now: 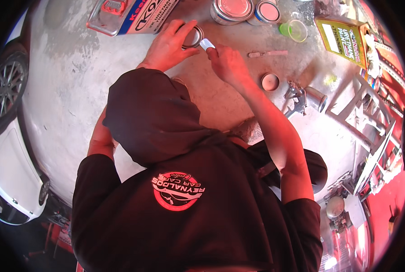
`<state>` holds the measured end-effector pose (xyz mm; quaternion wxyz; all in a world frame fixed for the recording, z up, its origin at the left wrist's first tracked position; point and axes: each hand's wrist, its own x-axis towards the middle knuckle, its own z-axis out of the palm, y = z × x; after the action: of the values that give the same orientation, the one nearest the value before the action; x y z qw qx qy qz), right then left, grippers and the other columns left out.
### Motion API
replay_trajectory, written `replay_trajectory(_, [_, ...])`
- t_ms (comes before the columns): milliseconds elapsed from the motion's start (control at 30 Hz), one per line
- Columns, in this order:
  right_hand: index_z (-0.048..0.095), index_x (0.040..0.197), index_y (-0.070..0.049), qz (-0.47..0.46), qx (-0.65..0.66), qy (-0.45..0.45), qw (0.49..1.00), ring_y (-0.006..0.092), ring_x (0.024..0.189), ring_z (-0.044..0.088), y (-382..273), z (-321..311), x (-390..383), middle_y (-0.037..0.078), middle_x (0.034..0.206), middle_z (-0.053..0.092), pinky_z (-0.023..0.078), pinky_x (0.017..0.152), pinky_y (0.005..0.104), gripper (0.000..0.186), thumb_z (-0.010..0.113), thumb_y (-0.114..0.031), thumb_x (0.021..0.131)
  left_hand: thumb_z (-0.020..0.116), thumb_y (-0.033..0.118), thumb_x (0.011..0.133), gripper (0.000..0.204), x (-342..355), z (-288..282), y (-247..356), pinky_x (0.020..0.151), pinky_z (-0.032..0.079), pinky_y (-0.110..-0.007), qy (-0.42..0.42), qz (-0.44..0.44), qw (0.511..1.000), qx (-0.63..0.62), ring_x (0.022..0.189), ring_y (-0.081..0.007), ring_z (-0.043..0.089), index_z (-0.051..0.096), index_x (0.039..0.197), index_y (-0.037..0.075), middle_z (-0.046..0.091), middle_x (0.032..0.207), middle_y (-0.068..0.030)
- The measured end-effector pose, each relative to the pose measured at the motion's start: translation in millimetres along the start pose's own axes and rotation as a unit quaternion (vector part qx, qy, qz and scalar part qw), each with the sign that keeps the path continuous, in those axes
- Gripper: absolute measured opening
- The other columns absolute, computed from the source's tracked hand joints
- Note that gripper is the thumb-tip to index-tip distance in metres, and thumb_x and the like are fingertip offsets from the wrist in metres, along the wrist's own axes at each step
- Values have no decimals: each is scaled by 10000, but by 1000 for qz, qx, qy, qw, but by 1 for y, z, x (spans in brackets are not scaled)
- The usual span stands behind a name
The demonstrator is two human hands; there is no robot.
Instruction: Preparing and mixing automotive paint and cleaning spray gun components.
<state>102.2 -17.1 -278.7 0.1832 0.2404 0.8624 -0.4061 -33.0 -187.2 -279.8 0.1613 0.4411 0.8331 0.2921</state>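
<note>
Far on the floor (71, 90), left hand (168, 44) clasps a can (194, 38), right hand (225, 63) pinches a pale-tipped tool (206, 44).
Printed tin (136, 17) far left, gold lettered tin (346, 41) far right; spray gun (310, 97), nearer right.

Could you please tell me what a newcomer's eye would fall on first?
Probably the round red emblem on the dark shirt, below centre. Next, at upper middle, the left hand around a small tin and the right hand holding a pale tool. A white car lines the left edge.
</note>
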Motion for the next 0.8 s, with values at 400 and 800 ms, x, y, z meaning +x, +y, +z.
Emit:
replay_trajectory(400, [710,1063,27,61,-46,-90,993,458,1058,677,-42,-28,4,291,993,716,498,952,571,543,437,-442,1070,925,257,726,818,-4,4,-13,908,562,-427,10,40,999,26,1080,-370,636,550,1433,94,573,1241,-170])
replay_trajectory(800, [668,924,-20,-68,342,-97,932,47,492,423,32,27,29,-23,577,464,357,464,258,549,499,-519,1079,911,316,754,826,-4,1,-8,906,556,-435,43,17,998,51,1088,-376,630,531,1450,85,578,1254,-181])
